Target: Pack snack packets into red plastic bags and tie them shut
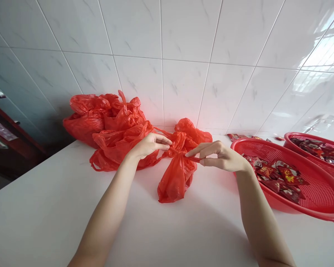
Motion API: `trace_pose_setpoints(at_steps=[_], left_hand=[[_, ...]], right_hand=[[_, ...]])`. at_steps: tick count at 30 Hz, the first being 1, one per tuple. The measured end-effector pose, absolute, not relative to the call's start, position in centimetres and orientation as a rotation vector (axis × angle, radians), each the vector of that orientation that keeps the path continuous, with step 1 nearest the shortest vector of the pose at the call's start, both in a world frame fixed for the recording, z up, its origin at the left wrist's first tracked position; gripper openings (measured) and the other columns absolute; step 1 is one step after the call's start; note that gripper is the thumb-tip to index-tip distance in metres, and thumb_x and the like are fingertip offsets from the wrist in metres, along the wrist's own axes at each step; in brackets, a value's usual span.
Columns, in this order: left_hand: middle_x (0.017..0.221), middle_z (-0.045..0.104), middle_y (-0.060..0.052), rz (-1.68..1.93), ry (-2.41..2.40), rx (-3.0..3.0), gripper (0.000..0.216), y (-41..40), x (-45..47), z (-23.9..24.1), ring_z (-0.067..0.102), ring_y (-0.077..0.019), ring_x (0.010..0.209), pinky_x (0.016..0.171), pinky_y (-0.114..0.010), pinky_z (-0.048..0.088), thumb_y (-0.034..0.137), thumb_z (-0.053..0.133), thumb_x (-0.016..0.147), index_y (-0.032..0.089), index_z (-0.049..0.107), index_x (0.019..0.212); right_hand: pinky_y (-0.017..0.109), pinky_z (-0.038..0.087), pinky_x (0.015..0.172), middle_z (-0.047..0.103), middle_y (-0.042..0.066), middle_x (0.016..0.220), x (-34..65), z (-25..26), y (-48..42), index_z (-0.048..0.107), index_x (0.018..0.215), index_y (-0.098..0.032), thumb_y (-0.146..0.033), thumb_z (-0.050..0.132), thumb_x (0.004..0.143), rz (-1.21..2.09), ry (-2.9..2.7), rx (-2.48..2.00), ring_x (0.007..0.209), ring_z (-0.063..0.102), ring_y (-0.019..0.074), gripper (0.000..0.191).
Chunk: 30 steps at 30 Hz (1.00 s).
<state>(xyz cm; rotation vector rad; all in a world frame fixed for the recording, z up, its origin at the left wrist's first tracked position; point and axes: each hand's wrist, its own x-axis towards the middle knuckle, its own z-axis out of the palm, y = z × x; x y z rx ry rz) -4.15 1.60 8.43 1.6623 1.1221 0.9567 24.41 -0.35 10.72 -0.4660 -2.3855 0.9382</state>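
Note:
A small red plastic bag point(176, 177) lies on the white counter point(58, 207) in the middle of the view, its neck bunched and knotted. My left hand point(150, 144) pinches one twisted handle of the bag from the left. My right hand point(221, 155) pinches the other handle from the right, fingers pressed together. The two handles are stretched taut between my hands across the knot.
A heap of filled red plastic bags point(108, 126) rests against the tiled wall at the back left. A red mesh basket point(317, 196) with several wrapped sweets point(281, 178) stands on the right, a second red basket point(317, 148) behind it. A dark wooden cabinet point(5, 141) is at far left.

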Motion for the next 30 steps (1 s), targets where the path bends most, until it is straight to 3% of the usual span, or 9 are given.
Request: trace_pose_setpoints(at_steps=[8, 13, 16, 18, 22, 24, 26, 28, 30], left_hand=[[0.074, 0.075, -0.005, 0.917, 1.199, 1.575, 0.022, 3.0, -5.1, 6.8, 0.067, -0.0189, 0.066, 0.072, -0.038, 0.056, 0.027, 0.087, 0.057, 0.019, 0.078, 0.075], [0.09, 0.077, -0.007, 1.114, 1.212, 1.626, 0.027, 2.4, -4.2, 7.4, 0.07, -0.0227, 0.088, 0.087, -0.041, 0.055, 0.034, 0.086, 0.061, 0.018, 0.077, 0.081], [0.096, 0.076, -0.007, 1.34, 1.108, 1.683, 0.028, 0.9, -3.3, 8.8, 0.069, -0.0232, 0.094, 0.091, -0.04, 0.055, 0.036, 0.084, 0.067, 0.018, 0.075, 0.087], [0.096, 0.075, -0.007, 1.463, 1.012, 1.764, 0.023, -0.5, -2.5, 9.9, 0.069, -0.0231, 0.095, 0.089, -0.038, 0.055, 0.034, 0.08, 0.073, 0.018, 0.074, 0.088], [0.095, 0.073, -0.006, 1.53, 0.769, 2.03, 0.009, -3.6, -0.3, 11.2, 0.068, -0.0225, 0.096, 0.088, -0.038, 0.056, 0.025, 0.071, 0.084, 0.021, 0.074, 0.091], [0.096, 0.072, -0.005, 1.482, 0.652, 2.155, 0.011, -4.7, 0.8, 11.2, 0.068, -0.0217, 0.095, 0.088, -0.038, 0.056, 0.02, 0.067, 0.087, 0.023, 0.074, 0.095], [0.104, 0.071, -0.006, 1.472, 0.591, 2.228, 0.018, -5.4, 1.7, 11.0, 0.067, -0.0224, 0.1, 0.091, -0.039, 0.056, 0.017, 0.067, 0.086, 0.024, 0.073, 0.103], [0.122, 0.065, -0.008, 1.523, 0.61, 2.21, 0.034, -5.7, 2.3, 10.7, 0.063, -0.0254, 0.112, 0.096, -0.041, 0.055, 0.021, 0.072, 0.082, 0.026, 0.069, 0.115], [0.135, 0.057, -0.008, 1.516, 0.693, 2.134, 0.06, -5.9, 2.7, 10.6, 0.058, -0.0278, 0.122, 0.101, -0.042, 0.053, 0.026, 0.082, 0.075, 0.029, 0.06, 0.13]], right_hand=[[0.031, 0.056, 0.065, 0.077, 0.006, 0.08, 25.5, 11.7, -0.4, 0.079, 0.086, -0.018, -0.024, 0.062, 0.088, 1.16, -2.485, -0.443, 0.074, 0.07, 0.0189, 0.018], [0.032, 0.056, 0.065, 0.073, 0.008, 0.079, 25.3, 11.4, -0.3, 0.073, 0.078, -0.017, -0.035, 0.061, 0.093, 1.262, -2.305, -0.417, 0.071, 0.07, 0.0185, 0.026], [0.034, 0.058, 0.065, 0.071, 0.005, 0.079, 25.0, 11.1, -0.4, 0.066, 0.088, -0.019, -0.035, 0.077, 0.082, 1.381, -2.007, -0.427, 0.073, 0.074, 0.0217, 0.021], [0.033, 0.058, 0.064, 0.071, 0.002, 0.08, 24.4, 11.0, -0.7, 0.063, 0.104, -0.021, -0.029, 0.085, 0.074, 1.402, -1.853, -0.43, 0.071, 0.074, 0.0213, 0.038], [0.032, 0.058, 0.062, 0.07, -0.002, 0.076, 22.7, 11.2, -1.7, 0.058, 0.129, -0.022, -0.025, 0.084, 0.076, 1.404, -1.781, -0.5, 0.061, 0.071, 0.017, 0.059], [0.03, 0.057, 0.057, 0.069, -0.001, 0.07, 21.9, 11.2, -2.3, 0.066, 0.116, -0.018, -0.03, 0.083, 0.078, 1.399, -1.836, -0.558, 0.058, 0.07, 0.017, 0.044], [0.028, 0.054, 0.052, 0.067, 0.0, 0.063, 21.3, 11.2, -2.8, 0.071, 0.09, -0.016, -0.037, 0.08, 0.08, 1.342, -1.872, -0.61, 0.054, 0.068, 0.0166, 0.025], [0.028, 0.054, 0.051, 0.067, 0.001, 0.061, 20.9, 11.3, -3.3, 0.069, 0.073, -0.017, -0.039, 0.078, 0.082, 1.247, -1.829, -0.641, 0.054, 0.067, 0.0166, 0.026], [0.029, 0.055, 0.052, 0.068, 0.001, 0.063, 20.7, 11.5, -3.9, 0.068, 0.07, -0.018, -0.038, 0.077, 0.082, 1.16, -1.721, -0.643, 0.054, 0.067, 0.0165, 0.025]])
